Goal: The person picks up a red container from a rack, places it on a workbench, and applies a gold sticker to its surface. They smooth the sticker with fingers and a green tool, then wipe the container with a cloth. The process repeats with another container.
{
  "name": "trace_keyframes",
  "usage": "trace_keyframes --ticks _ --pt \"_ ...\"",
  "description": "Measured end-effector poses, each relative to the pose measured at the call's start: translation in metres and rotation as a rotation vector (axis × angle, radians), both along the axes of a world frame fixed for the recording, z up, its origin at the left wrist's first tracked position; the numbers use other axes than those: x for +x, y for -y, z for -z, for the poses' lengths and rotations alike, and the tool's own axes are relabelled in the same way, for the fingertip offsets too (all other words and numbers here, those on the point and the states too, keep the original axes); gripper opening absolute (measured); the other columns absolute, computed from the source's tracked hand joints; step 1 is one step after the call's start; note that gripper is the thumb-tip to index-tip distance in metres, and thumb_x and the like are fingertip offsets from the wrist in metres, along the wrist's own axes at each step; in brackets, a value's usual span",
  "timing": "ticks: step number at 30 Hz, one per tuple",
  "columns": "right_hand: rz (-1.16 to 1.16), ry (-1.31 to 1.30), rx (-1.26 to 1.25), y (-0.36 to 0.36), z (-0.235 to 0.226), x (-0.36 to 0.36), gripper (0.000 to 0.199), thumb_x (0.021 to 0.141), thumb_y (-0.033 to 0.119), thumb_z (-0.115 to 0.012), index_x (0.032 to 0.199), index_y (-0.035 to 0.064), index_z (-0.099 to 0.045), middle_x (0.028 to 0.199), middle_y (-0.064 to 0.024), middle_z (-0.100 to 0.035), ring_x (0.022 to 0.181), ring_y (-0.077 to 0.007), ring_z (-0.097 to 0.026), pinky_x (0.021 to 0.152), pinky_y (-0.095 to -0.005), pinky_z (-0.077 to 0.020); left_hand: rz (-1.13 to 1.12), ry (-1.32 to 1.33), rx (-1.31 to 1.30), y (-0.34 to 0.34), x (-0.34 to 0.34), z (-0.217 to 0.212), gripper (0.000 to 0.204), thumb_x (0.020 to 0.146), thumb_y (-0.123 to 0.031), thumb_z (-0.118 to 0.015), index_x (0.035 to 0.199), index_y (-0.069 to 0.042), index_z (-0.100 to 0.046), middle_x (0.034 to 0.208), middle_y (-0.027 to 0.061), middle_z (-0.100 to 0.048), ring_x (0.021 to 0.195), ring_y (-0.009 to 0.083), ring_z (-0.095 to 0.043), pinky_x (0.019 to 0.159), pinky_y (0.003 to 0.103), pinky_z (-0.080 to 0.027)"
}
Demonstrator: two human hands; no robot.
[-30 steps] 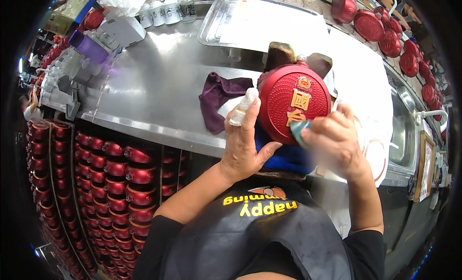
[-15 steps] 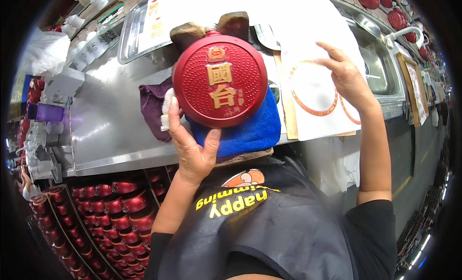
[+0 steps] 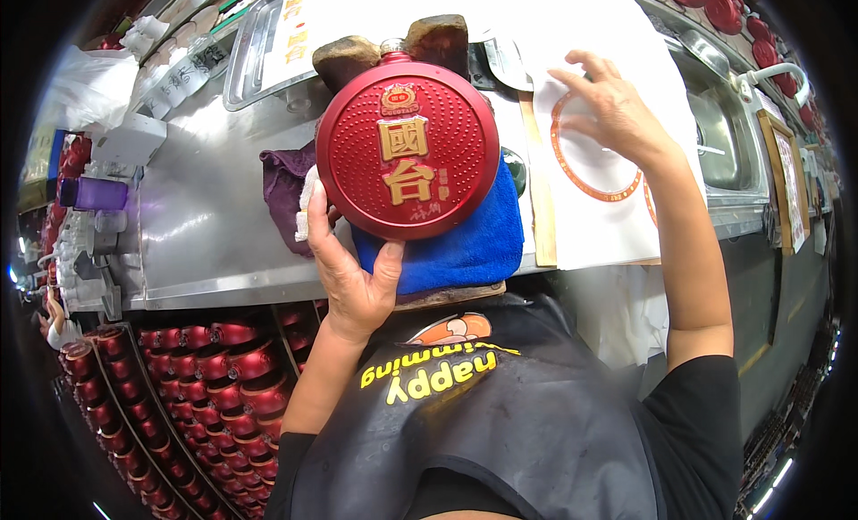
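Bottle point(image 3: 407, 153), round and red with raised gold characters, sits face up before me, over a blue cloth point(image 3: 483, 252), its neck pointing away from me between two dark blocks point(image 3: 348, 61). My left hand point(image 3: 353, 283) grips its lower left edge, thumb at the bottom of the rim, the forefinger wrapped in a white bandage point(image 3: 307, 202). A purple cloth point(image 3: 281, 198) lies just beside that finger. My right hand point(image 3: 617, 109) is well apart from the bottle, fingers spread, above an orange ring point(image 3: 608, 198) on white paper point(image 3: 581, 238); whether it touches the ring I cannot tell. Farther out on the steel counter point(image 3: 214, 234) are a metal tray point(image 3: 234, 82) and, to the right, a sink point(image 3: 719, 149). More red bottles point(image 3: 241, 368) stand stacked below, at my left.
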State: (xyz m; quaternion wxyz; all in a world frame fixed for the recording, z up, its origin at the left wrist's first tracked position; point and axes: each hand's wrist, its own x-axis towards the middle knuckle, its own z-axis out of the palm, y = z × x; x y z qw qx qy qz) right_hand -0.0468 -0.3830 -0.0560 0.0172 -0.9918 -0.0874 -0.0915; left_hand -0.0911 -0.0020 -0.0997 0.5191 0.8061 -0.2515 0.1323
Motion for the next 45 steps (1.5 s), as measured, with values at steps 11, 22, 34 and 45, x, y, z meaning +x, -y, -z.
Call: trace_keyframes --ticks 11,22,34,45 --pt "-0.152 0.047 0.183 0.039 0.011 0.031 0.011 0.086 0.007 -0.077 0.096 0.0042 -0.072 0.139 -0.0114 -0.058 0.134 -0.0312 -0.052 0.110 -0.0403 -0.0482 0.012 0.024 0.007 0.002 0.002 -0.004 0.090 0.095 -0.021 -0.075 0.158 0.007 -0.017 0.154 0.0268 -0.039 0.136 0.0340 -0.049 0.116 0.045 -0.037" --pt "-0.202 0.088 0.179 0.018 0.009 0.029 0.014 0.083 0.005 -0.078 0.094 0.0043 -0.070 0.141 -0.0100 -0.058 0.137 -0.0303 -0.051 0.108 -0.0416 -0.0507 -0.037 0.073 0.133 0.001 -0.002 -0.012 0.092 0.095 -0.024 -0.076 0.158 0.007 -0.017 0.154 0.0282 -0.039 0.135 0.0355 -0.050 0.114 0.046 -0.040" --pt "0.488 -0.041 0.032 0.140 0.060 0.158 0.028 0.091 0.031 -0.072 0.100 0.0049 -0.076 0.124 -0.0199 -0.065 0.112 -0.0381 -0.064 0.095 -0.0500 -0.0534 -0.042 0.030 0.122 -0.001 -0.003 -0.010 0.094 0.094 -0.027 -0.076 0.157 0.008 -0.017 0.152 0.0297 -0.041 0.135 0.0377 -0.050 0.116 0.047 -0.038" --pt "-0.109 0.314 0.428 0.072 -0.083 0.050 0.018 0.097 0.018 -0.072 0.092 0.0010 -0.067 0.133 -0.0107 -0.061 0.120 -0.0245 -0.060 0.099 -0.0365 -0.0478 0.248 0.141 0.144 0.069 0.043 -0.122 0.041 0.092 -0.008 -0.066 0.131 0.005 -0.061 0.136 0.0216 -0.062 0.125 0.0322 -0.059 0.111 0.042 -0.043"
